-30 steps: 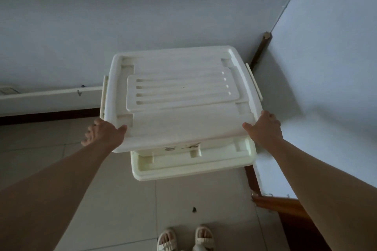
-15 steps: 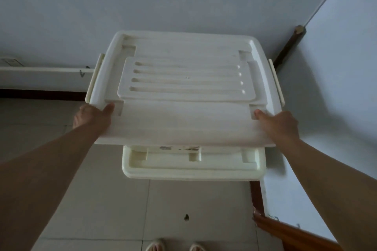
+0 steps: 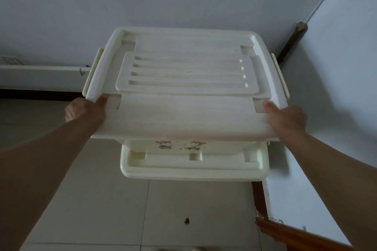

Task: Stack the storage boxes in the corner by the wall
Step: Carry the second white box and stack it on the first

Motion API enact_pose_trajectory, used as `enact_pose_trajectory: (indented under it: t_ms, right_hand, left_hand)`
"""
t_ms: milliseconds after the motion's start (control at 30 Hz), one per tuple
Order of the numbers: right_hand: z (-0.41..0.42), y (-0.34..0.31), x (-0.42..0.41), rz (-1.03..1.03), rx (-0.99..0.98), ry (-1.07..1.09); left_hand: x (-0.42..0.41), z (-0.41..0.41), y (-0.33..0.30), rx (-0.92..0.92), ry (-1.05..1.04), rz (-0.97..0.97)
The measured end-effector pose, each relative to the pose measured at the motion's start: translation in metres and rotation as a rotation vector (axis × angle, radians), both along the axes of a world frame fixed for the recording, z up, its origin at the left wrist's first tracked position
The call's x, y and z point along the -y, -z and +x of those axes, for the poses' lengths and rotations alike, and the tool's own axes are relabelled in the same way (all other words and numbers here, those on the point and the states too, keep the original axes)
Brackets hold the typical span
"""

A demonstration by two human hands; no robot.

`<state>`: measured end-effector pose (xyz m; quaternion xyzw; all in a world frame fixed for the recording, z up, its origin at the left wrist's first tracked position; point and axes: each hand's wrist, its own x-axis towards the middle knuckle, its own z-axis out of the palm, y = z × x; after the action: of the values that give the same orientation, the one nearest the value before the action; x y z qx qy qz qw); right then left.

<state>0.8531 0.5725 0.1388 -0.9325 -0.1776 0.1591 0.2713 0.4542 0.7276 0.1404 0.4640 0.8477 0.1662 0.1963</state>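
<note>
While both hands' grip holds it, the upper box (image 3: 183, 112) now sits squarer over the lower box (image 3: 193, 166).

Both arms outstretched, left hand (image 3: 85, 111) and right hand (image 3: 286, 117) gripping.

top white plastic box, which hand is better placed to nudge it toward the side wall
Left. The left hand grips the white plastic top box at the corner far from the side wall, so it can push across; the right hand sits on the wall side.
</note>
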Motion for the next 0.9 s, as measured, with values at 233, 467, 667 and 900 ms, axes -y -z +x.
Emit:
enact_pose_trajectory:
  t_ms: [233, 467, 667, 900]
  right_hand:
    - [-0.006, -0.004, 0.037, 0.017, -0.033, 0.08]
    - [0.004, -0.009, 0.048, 0.021, -0.01, 0.053]
    - [0.01, 0.007, 0.051, 0.005, -0.006, 0.092]
    - [0.012, 0.008, 0.05, 0.014, 0.015, 0.096]
  left_hand:
    - [0.026, 0.001, -0.017, 0.014, 0.014, 0.027]
    - [0.046, 0.01, -0.01, 0.061, 0.019, 0.018]
    - [0.049, 0.018, 0.003, 0.087, 0.018, 0.042]
    - [0.048, 0.022, 0.003, 0.066, 0.004, 0.046]
